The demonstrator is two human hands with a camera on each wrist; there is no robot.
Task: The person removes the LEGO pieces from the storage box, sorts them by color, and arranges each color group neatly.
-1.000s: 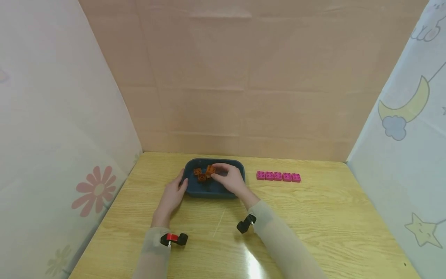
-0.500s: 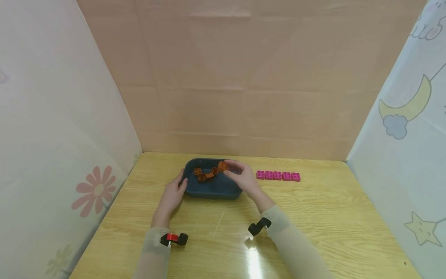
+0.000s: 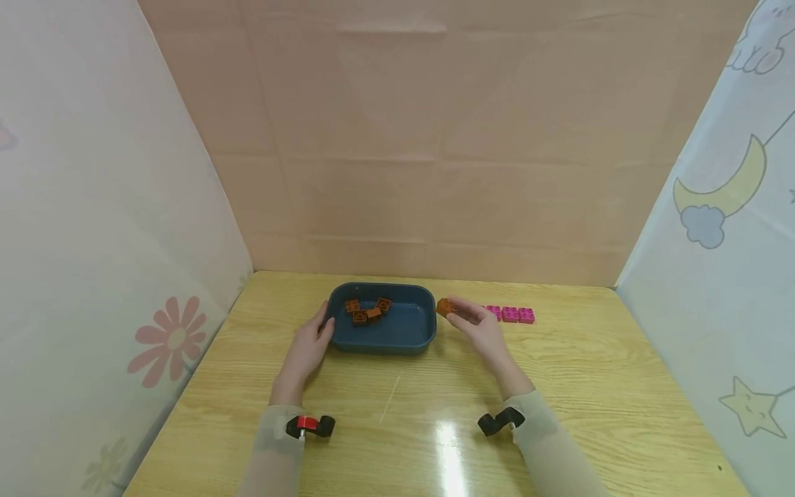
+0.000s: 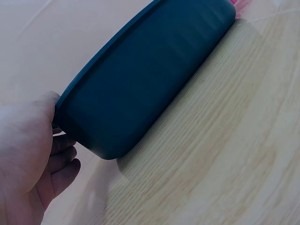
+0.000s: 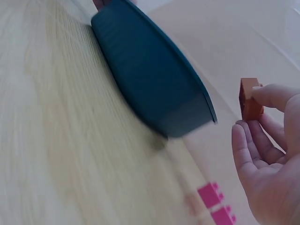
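My left hand (image 3: pixel 310 345) holds the left end of a dark blue tray (image 3: pixel 385 349). In the left wrist view its thumb lies at the tray's rim, with the other fingers bent beside the end wall (image 4: pixel 101 133). Several orange-brown toy bricks (image 3: pixel 374 315) lie loose in the left part of the tray, some tipped over. My right hand (image 3: pixel 484 335) pinches one more orange-brown toy brick (image 3: pixel 445 307) between thumb and fingers, just outside the tray's right end. The right wrist view shows that brick (image 5: pixel 251 99) raised above the table.
A row of pink toy bricks (image 3: pixel 511 315) stands on the wooden table (image 3: pixel 584 359) right of the tray; my right hand covers its left part in the head view. A tan backdrop (image 3: pixel 373 172) rises behind, and patterned white cloths flank the table.
My right hand has lifted an orange-brown toy brick out of the tray and carried it right, past the tray's right rim. The left hand and the tray have stayed still.
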